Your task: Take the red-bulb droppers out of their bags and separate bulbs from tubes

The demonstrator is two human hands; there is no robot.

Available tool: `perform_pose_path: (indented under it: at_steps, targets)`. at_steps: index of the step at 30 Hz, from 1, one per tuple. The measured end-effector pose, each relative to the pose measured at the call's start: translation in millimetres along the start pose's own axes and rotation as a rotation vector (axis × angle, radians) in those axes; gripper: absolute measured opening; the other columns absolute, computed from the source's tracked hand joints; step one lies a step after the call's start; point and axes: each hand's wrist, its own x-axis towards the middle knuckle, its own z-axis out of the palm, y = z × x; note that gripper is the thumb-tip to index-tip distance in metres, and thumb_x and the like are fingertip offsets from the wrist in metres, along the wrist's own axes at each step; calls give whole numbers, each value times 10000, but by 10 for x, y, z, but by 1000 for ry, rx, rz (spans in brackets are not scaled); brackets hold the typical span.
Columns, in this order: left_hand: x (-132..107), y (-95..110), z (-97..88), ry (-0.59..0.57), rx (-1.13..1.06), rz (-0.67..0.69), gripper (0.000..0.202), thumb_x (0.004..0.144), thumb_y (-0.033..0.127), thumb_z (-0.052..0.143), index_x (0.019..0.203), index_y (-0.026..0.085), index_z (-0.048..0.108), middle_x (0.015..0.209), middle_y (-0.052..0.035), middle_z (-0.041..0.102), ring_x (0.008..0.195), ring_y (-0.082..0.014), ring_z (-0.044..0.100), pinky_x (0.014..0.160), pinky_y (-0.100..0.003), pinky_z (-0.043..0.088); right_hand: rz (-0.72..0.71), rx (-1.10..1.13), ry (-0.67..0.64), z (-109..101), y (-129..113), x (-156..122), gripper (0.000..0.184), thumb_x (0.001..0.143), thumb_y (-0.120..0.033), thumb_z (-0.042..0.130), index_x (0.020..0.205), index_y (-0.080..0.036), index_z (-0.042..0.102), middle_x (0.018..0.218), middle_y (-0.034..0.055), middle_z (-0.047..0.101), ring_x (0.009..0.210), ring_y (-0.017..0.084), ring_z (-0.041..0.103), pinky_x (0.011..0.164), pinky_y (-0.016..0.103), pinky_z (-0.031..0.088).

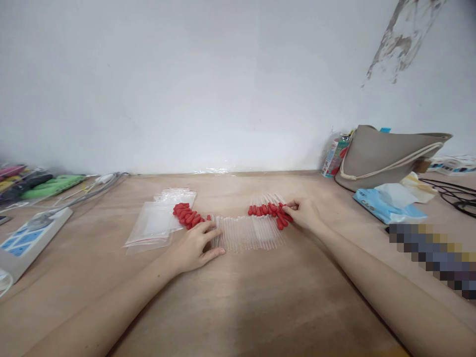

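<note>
A row of clear droppers (248, 233) with red rubber bulbs lies on the wooden table (238, 302). One cluster of red bulbs (188, 214) is at the left end, another (268, 210) at the right end. My left hand (196, 246) rests on the left side of the droppers, fingers spread and lying fairly flat. My right hand (303, 213) is at the right cluster, its fingers curled and pinched on red-bulbed droppers there.
A stack of clear zip bags (158, 221) lies left of the droppers. A power strip (29, 237) and cables sit at far left. At back right stand a grey bag (385, 153), a tissue pack (388, 204) and black cables (459, 198). A wall rises behind.
</note>
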Motion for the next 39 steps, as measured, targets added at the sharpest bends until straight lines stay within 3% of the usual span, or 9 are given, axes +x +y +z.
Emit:
perform_pose_path:
  at_steps: [10, 12, 15, 18, 20, 26, 32, 37, 39]
  targets:
    - [2, -7, -61, -59, -7, -24, 470, 785, 441, 522, 1171, 175, 485, 1142, -126, 489, 998, -238, 517, 789, -357, 478, 87, 284, 79, 8, -77, -14, 350, 677, -473, 523, 587, -142, 593, 517, 28, 585, 499, 135, 542, 443, 220, 370]
    - [11, 16, -58, 0, 15, -42, 501, 766, 448, 541, 1179, 172, 472, 1157, -130, 470, 1021, -254, 491, 793, -371, 467, 94, 347, 89, -28, -137, -26, 343, 695, -463, 500, 590, -144, 572, 509, 23, 566, 485, 126, 530, 438, 219, 377]
    - [45, 74, -38, 174, 38, -17, 367, 800, 347, 522, 1120, 169, 506, 1078, -114, 507, 965, -229, 495, 809, -375, 444, 75, 446, 75, -38, -272, -94, 310, 713, -444, 487, 659, -147, 559, 546, 15, 570, 497, 114, 530, 468, 218, 408]
    - [74, 146, -10, 351, 99, 56, 307, 790, 259, 536, 1083, 168, 532, 1038, -112, 534, 938, -222, 502, 826, -382, 426, -52, 580, -16, 34, -439, -258, 294, 714, -433, 524, 764, -144, 550, 648, 33, 611, 569, 124, 560, 529, 236, 438]
    - [82, 195, 1, 418, 183, 96, 326, 777, 228, 552, 1100, 183, 535, 1071, -115, 541, 989, -239, 494, 849, -397, 411, -219, 555, -68, 103, -544, -412, 269, 722, -404, 550, 781, -142, 553, 691, 45, 618, 622, 134, 567, 562, 248, 437]
    - [106, 273, -5, 414, 400, 172, 346, 802, 166, 531, 1144, 217, 523, 1126, -75, 581, 1052, -235, 493, 931, -440, 329, -692, 287, -131, 208, -712, -800, 90, 786, -247, 528, 820, -186, 585, 770, 33, 611, 718, 139, 529, 660, 281, 411]
    - [118, 252, 57, 362, 406, 240, 178, 838, 122, 470, 931, 198, 601, 726, -6, 631, 701, -133, 542, 829, -383, 366, -807, 189, -171, 184, -723, -878, 65, 780, -198, 536, 830, -188, 576, 773, 20, 608, 767, 144, 508, 699, 283, 369]
    - [133, 317, 96, 339, 370, 302, 166, 851, 114, 451, 953, 154, 576, 700, -9, 604, 655, -120, 506, 766, -353, 379, -903, -38, -43, 252, -776, -944, 280, 758, -353, 589, 976, -178, 572, 855, 50, 636, 799, 178, 505, 725, 320, 300]
    - [143, 350, 93, 347, 369, 336, 163, 859, 117, 436, 948, 138, 571, 689, -12, 593, 651, -121, 497, 759, -347, 381, -986, -113, 10, 310, -791, -971, 234, 799, -340, 551, 963, -176, 585, 784, 38, 643, 732, 154, 509, 704, 313, 276]
